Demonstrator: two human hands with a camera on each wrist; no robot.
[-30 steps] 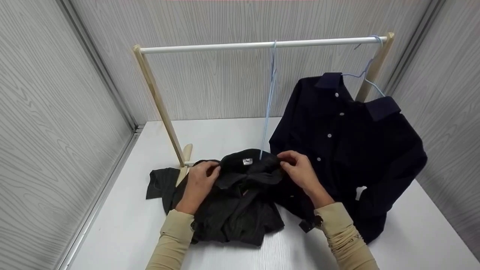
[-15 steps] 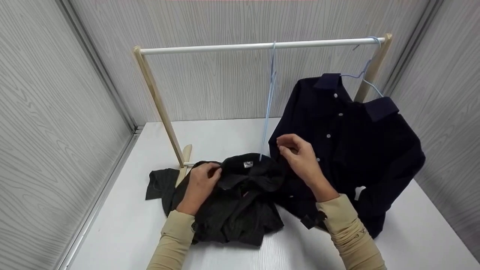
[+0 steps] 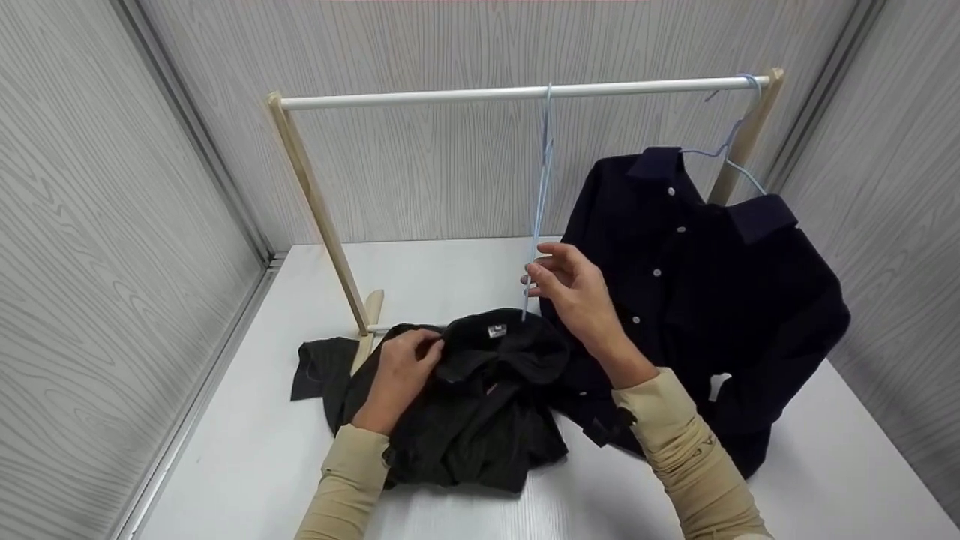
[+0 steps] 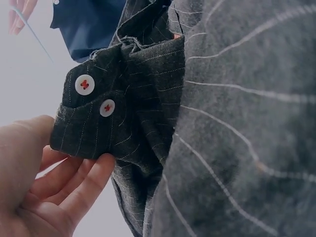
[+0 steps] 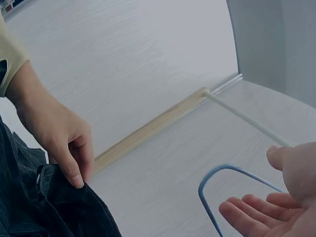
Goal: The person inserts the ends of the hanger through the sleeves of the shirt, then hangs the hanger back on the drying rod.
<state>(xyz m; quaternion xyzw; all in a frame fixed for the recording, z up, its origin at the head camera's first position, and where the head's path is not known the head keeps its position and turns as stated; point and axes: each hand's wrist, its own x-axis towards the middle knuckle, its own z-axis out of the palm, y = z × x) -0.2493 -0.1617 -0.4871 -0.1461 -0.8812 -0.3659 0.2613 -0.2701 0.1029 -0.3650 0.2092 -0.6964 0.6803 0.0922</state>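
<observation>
A dark pinstriped shirt (image 3: 465, 439) lies bunched on the table, its neck opening and white label facing up. My left hand (image 3: 401, 371) pinches the shirt near the left side of the neck. In the left wrist view, thumb and fingers hold a flap (image 4: 89, 123) with white buttons sewn in red thread. A light blue wire hanger (image 3: 541, 187) hangs from the rack, its lower end going down into the neck opening. Beside this wire is my right hand (image 3: 581, 304), fingers loosely bent. The right wrist view shows that hand (image 5: 291, 197) with spread thumb and fingers about the hanger (image 5: 201, 192).
The rack has a white rod (image 3: 450, 94) between wooden uprights, the left upright (image 3: 315, 202) standing behind the pinstriped shirt. A navy buttoned shirt (image 3: 712, 300) hangs from a second blue hanger (image 3: 724, 146) at the right end. Beneath everything is a white table (image 3: 240, 450).
My right hand has let go of the right side of the shirt's neck and moved up and left to the hanger wire. The left hand stays at its place on the shirt.
</observation>
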